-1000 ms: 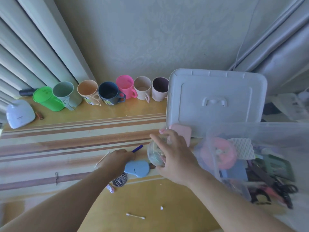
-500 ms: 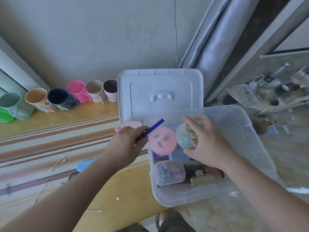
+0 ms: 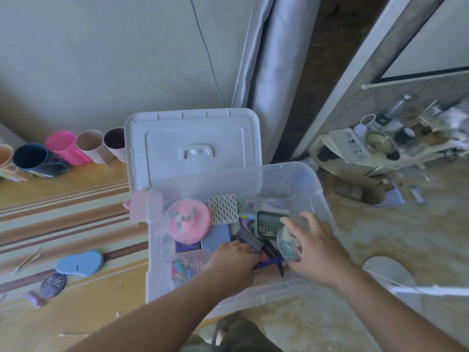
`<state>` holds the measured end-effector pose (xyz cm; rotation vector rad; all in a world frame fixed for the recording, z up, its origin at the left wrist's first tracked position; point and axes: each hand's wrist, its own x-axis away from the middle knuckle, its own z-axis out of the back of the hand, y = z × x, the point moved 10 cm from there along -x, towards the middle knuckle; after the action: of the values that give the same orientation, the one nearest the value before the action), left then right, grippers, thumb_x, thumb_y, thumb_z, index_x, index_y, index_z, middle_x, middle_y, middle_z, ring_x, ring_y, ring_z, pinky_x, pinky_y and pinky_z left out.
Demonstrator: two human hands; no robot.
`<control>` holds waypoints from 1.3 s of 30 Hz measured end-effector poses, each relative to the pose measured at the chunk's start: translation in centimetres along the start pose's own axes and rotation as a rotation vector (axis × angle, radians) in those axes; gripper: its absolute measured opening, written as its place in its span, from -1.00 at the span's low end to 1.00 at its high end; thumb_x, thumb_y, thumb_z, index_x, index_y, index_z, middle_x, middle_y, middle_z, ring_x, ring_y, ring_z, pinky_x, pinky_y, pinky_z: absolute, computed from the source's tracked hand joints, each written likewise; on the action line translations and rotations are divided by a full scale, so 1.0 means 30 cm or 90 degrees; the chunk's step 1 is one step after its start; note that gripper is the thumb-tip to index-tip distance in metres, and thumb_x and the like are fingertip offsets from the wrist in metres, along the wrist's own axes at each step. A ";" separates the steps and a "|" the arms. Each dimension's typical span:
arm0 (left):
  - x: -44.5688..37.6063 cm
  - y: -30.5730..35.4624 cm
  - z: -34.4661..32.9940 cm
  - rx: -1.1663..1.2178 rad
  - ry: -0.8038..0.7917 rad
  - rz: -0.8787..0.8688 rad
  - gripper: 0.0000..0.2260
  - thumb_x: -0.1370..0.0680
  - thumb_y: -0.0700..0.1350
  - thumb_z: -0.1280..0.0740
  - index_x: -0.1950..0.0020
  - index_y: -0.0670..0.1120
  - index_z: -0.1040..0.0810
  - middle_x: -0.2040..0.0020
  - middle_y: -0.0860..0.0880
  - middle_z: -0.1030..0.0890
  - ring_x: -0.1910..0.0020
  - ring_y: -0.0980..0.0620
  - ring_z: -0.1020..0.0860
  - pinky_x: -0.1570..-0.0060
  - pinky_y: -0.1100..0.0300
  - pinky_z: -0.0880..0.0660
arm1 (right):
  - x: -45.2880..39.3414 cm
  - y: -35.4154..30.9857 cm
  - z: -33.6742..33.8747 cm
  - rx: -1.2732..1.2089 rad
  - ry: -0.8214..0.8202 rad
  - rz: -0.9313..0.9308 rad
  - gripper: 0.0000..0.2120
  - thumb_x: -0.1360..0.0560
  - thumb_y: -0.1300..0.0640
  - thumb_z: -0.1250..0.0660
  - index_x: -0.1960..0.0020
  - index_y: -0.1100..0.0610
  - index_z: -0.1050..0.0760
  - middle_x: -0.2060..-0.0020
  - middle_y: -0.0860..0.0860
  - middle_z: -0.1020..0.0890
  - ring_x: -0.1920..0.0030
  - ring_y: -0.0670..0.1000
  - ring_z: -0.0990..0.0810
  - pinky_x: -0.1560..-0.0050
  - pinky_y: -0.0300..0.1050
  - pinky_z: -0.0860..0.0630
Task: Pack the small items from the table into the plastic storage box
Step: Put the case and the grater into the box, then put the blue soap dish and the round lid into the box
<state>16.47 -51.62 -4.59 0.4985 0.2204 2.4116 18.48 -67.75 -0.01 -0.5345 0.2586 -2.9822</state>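
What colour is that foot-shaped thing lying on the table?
Light blue, seen in the head view, left of the box.

My way into the box [image 3: 308, 185] is from above only; its clear walls close every side. The lid [image 3: 193, 146] stands against the far wall and blocks reaching over from behind. Inside, a pink disc [image 3: 187, 221], a white lattice pad [image 3: 224, 208] and a green case [image 3: 269, 224] crowd the floor. The far right corner lies bare. Left, the table [image 3: 63, 224] is open around a blue case [image 3: 78, 263].
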 end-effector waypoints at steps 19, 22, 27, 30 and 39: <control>0.393 -0.404 0.252 0.091 0.311 0.221 -0.84 -0.48 -0.03 -0.46 -0.04 0.12 -0.71 -0.03 0.12 -0.63 -0.09 -0.02 -0.55 -0.06 -0.02 -0.55 | -0.199 -0.476 -0.158 -0.007 -0.098 0.249 0.02 -0.28 -0.06 -0.49 -0.55 -0.34 0.04 -0.46 0.04 -0.15 -0.40 0.22 -0.24 -0.17 0.19 -0.56; 0.486 -0.482 0.275 0.098 0.384 0.255 -0.78 -0.52 0.05 -0.32 -0.12 0.13 -0.67 -0.09 0.13 -0.58 -0.12 0.01 -0.51 -0.10 0.06 -0.49 | -0.215 -0.510 -0.186 -0.010 -0.057 0.243 0.01 -0.32 -0.03 -0.50 -0.59 -0.28 0.02 -0.45 0.06 -0.20 -0.34 0.21 -0.33 -0.13 0.14 -0.57; 0.584 -0.608 0.248 0.159 0.421 0.368 -0.75 -0.52 0.08 -0.32 -0.18 0.15 -0.62 -0.17 0.14 -0.53 -0.13 0.01 -0.49 -0.06 0.05 -0.49 | -0.223 -0.520 -0.224 0.041 -0.005 0.196 0.00 -0.34 -0.20 -0.52 -0.60 -0.23 0.01 -0.54 0.11 -0.18 -0.37 0.28 -0.34 -0.17 0.21 -0.55; 0.628 -0.658 0.222 0.203 0.435 0.396 -0.71 -0.57 0.10 -0.28 -0.27 0.12 -0.58 -0.23 0.08 -0.52 -0.19 -0.03 -0.48 -0.14 0.02 -0.46 | -0.228 -0.519 -0.239 0.031 -0.054 0.162 0.01 -0.36 -0.33 -0.36 -0.61 -0.29 0.18 -0.62 0.09 -0.04 -0.50 0.32 -0.21 -0.34 0.32 -0.41; 0.858 -0.964 0.005 0.175 0.293 0.516 -0.58 -0.51 -0.01 -0.39 -0.38 0.09 -0.51 -0.28 0.03 -0.46 -0.28 -0.13 -0.45 -0.23 -0.12 -0.48 | -0.213 -0.842 0.077 -0.093 0.154 0.266 -0.45 -0.40 -0.06 -0.32 -0.38 -0.03 -0.44 -0.38 0.11 -0.39 -0.39 0.24 -0.37 -0.34 0.26 -0.43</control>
<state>14.78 -12.94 -4.93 0.1386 0.6605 3.2977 23.51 -42.50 4.62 -0.1078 0.5379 -2.6231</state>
